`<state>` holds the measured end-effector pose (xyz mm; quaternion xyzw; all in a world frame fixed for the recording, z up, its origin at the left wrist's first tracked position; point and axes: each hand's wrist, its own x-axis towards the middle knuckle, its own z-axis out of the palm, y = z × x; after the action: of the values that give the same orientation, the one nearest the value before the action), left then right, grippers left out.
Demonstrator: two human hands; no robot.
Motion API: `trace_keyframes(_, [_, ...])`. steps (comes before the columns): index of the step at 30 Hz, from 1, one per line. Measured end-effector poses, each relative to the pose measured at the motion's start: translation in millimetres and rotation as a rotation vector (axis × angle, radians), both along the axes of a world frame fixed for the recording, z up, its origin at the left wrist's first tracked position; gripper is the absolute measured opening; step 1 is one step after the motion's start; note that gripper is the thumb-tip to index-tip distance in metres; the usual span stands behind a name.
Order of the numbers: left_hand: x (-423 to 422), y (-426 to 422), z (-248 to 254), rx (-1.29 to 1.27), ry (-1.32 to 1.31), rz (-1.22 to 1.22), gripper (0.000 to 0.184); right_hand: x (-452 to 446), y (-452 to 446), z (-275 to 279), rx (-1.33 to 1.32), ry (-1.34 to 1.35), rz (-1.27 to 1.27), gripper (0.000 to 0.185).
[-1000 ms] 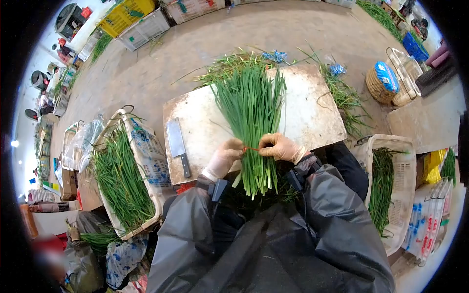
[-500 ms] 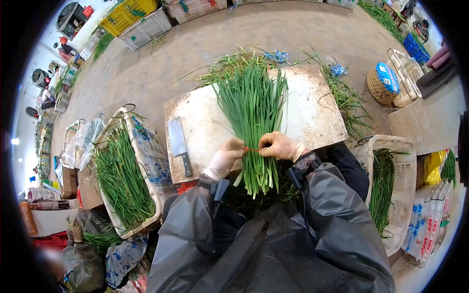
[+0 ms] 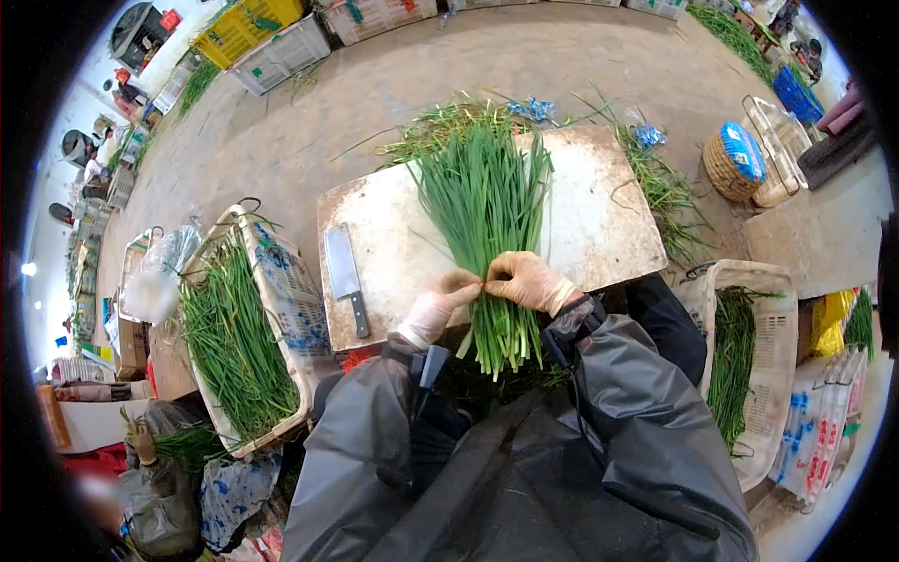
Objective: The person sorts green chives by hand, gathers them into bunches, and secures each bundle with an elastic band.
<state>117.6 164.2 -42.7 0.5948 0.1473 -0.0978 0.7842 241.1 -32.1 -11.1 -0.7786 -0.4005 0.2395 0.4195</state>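
A thick bundle of Chinese chives [image 3: 487, 201] lies on the white board [image 3: 599, 201], its pale cut stems toward me and hanging past the near edge. My left hand [image 3: 438, 307], in a pale glove, pinches at the left side of the bundle. From the right, my gloved right hand [image 3: 532, 281] closes over the stems, its fingertips meeting the left ones. Only a speck of the red tie [image 3: 483, 288] shows between the fingertips. To the left on the board rests a cleaver [image 3: 343, 272] with a black handle.
White crates of chives flank me, one on the left [image 3: 304, 389] and one on the right [image 3: 782, 375]. Loose leaves [image 3: 440, 126] litter the floor behind the board. A wicker basket [image 3: 729, 173] stands at the right. Another person's sleeve [image 3: 164, 510] appears at lower left.
My hands have drawn together over the front of the bundle, covering most of the red tie that was stretched between them. The stem ends have shifted slightly to the right.
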Motion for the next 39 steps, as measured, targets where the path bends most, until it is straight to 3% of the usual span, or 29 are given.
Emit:
trace_keyframes(3, [4,-7,10,0.086,0.095,0.0,0.02,0,-1,-7,0.059,-0.14,0.002,0.029])
trace_keyframes(5, [8,-11,-21,0.397,-0.137,0.019,0.019,-2,1,-3,0.048,-0.117,-0.02,0.028])
trace_keyframes(6, [9,-10,-14,0.471,-0.125,0.014,0.02,-2,1,-2,0.012,-0.131,-0.019,0.027])
trace_keyframes(7, [8,-12,-3,0.382,-0.001,0.042,0.021,-4,1,-2,0.041,-0.08,-0.047,0.024])
trace_keyframes(8, [10,-14,-31,0.472,-0.202,0.127,0.022,-6,1,-5,0.043,-0.07,-0.066,0.023])
trace_keyframes(9, [5,-19,7,0.359,-0.034,0.121,0.021,-4,1,-10,0.042,-0.096,-0.045,0.022])
trace_keyframes(10, [11,-16,-26,0.492,-0.269,0.147,0.021,-7,1,-4,0.02,-0.094,-0.071,0.02])
trace_keyframes(11, [13,-17,-30,0.592,-0.299,0.162,0.021,-7,1,-3,0.004,-0.092,-0.061,0.021])
trace_keyframes(13, [13,-26,-6,0.819,-0.316,0.195,0.015,-5,-3,-12,0.043,-0.067,-0.063,0.024])
trace_keyframes(15, [11,-35,13,1.043,-0.414,0.231,0.012,-9,-4,-19,0.151,0.191,-0.109,0.024])
trace_keyframes(17, [8,-46,46,1.215,-0.537,0.235,0.013,-12,-8,-10,0.158,0.272,-0.092,0.026])
trace_keyframes(20, [10,-64,52,1.173,-0.587,0.208,0.011,-14,-19,-46,0.295,0.175,-0.221,0.025])
trace_keyframes(23, [19,-65,50,1.143,-0.555,0.183,0.012,-28,-27,-45,0.396,0.367,-0.307,0.013])
trace_keyframes(24, [21,-64,51,1.147,-0.548,0.162,0.011,-27,-27,-64,0.457,0.244,-0.336,0.014])
trace_keyframes(27, [24,-54,56,1.152,-0.629,0.045,0.014,-36,-27,-64,0.457,0.348,-0.438,0.015])
trace_keyframes(28, [24,-47,64,1.069,-0.562,-0.032,0.019,-39,-26,-61,0.502,0.324,-0.407,0.016])
trace_keyframes(31, [25,-33,54,0.881,-0.699,-0.057,0.028,-43,-22,-53,0.536,0.378,-0.45,0.014])
trace_keyframes(32, [24,-30,49,0.907,-0.582,-0.123,0.032,-40,-24,-56,0.502,0.414,-0.415,0.012])
trace_keyframes(35, [24,-27,28,0.906,-0.61,-0.117,0.032,-43,-17,-57,0.511,0.284,-0.405,0.01])
trace_keyframes(37, [31,-24,7,0.966,-0.87,-0.01,0.025,-50,-16,-34,0.458,0.267,-0.446,0.012])
trace_keyframes(39, [23,-14,20,0.976,-0.718,-0.073,0.018,-61,-24,1,0.618,0.736,-0.609,0.006])
